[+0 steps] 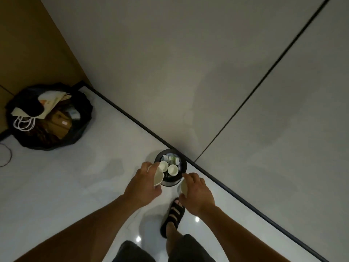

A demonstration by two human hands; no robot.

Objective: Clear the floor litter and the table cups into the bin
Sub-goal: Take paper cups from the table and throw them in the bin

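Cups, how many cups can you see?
4: two cups in the small bin, one cup in the left hand, one in the right hand. More may hide under the litter.

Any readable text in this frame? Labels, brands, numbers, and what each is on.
None legible.
Sticker on the cardboard box in the black bag: too small to read.
Print on the paper bag: blurred.
Wrappers in the small bin: green marks, blurred.
Left cup in the left hand, right cup in the right hand: no print shows.
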